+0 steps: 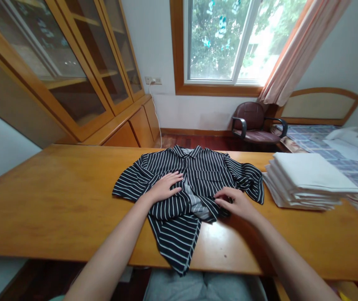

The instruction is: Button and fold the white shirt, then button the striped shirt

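A black shirt with white stripes (172,207) lies front side up, its collar at the far edge of the table. Its front is partly open below the chest, and one lower corner hangs over the near table edge. On the shirt's left front my left hand (165,186) rests flat, fingers stretched out. At the other front panel, the curled fingers and thumb of my right hand (233,201) pinch the cloth near its lower part. The shirt's right side is bunched around that hand.
The shirt lies on a wooden table (56,200). A stack of folded white cloths (310,179) stands at the right. Beyond are a brown armchair (254,123), a bed (332,146) and a window (219,42). A glass-door cabinet (69,62) stands at the left.
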A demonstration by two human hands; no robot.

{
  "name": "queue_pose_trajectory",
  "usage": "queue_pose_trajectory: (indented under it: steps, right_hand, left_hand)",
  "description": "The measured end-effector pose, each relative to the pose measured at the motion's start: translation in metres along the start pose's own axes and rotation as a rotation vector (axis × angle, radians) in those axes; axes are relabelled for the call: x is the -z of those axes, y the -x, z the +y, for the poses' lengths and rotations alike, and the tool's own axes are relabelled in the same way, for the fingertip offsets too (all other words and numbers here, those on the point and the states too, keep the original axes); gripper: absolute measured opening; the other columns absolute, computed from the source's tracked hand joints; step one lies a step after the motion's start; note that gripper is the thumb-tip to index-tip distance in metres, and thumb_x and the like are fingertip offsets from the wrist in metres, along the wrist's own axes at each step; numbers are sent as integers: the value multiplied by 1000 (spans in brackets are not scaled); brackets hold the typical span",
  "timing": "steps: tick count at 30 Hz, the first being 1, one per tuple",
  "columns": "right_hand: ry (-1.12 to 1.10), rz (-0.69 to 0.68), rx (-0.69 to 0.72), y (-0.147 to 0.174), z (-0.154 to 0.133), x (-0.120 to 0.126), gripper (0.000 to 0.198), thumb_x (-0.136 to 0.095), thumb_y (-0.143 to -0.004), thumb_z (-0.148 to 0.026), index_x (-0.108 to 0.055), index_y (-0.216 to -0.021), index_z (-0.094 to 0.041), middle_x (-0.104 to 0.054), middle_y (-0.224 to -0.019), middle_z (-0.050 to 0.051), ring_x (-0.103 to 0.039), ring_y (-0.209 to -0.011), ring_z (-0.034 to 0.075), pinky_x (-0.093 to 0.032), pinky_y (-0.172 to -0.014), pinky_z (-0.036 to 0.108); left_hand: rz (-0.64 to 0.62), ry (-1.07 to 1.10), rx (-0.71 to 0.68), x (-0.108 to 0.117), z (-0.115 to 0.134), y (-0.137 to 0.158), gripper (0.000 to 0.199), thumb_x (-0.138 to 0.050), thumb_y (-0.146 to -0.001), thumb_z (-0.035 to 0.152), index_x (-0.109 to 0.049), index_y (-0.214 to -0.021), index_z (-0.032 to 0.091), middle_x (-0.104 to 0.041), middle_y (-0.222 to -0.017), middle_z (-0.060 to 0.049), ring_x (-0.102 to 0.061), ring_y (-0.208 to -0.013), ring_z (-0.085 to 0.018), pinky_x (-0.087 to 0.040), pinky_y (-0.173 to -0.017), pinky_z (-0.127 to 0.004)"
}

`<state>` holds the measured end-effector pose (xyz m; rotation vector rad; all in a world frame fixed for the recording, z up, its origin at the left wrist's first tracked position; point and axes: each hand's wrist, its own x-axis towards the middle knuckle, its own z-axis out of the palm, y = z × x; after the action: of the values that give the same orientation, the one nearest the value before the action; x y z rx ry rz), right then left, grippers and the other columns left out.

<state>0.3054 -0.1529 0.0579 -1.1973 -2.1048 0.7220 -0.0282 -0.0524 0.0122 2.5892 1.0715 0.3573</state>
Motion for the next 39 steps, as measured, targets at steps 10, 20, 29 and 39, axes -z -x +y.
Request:
queue_pose_trajectory:
  steps: [10,20,29,39]
  right_hand:
    - [539,-228,316,10,-46,-37,20,-63,-90,-27,-70,-108,-25,-66,-95,6,-54,-90,24,-43,-77,37]
    - [540,-285,212,-8,-30,-54,22,-57,-89,-15,-69,-106,-20,-69,-103,7,-62,-89,20,-42,-76,32]
    - [151,-484,191,2,-42,-31,20,-58,-78,-9,-74,-84,-18,-67,-79,2,-60,-80,15,-45,-83,27]
    - [-410,-789,-5,-2,-56,-12,20,-63,-84,-20,-79,-93,-15,-74,-82,4,-65,-75,13,-47,-71,22]
  left_hand:
    - [3,-18,-7,-2,-2,0,55,-42,-97,58,-48,-144,30,-40,-156,0,-28,-148,-22,-21,-123,-46]
    - [-24,-10,7,0,0,1,56,-43,-97,58,-46,-145,30,-37,-157,0,-28,-148,-23,-20,-123,-47]
    - [-41,-6,-7,3,-5,0,57,-44,-97,57,-44,-147,30,-35,-158,-1,-28,-148,-24,-20,-123,-47]
    - [-24,-41,-37,0,-7,1,61,-50,-95,56,-40,-149,30,-34,-159,-2,-27,-148,-25,-19,-122,-46]
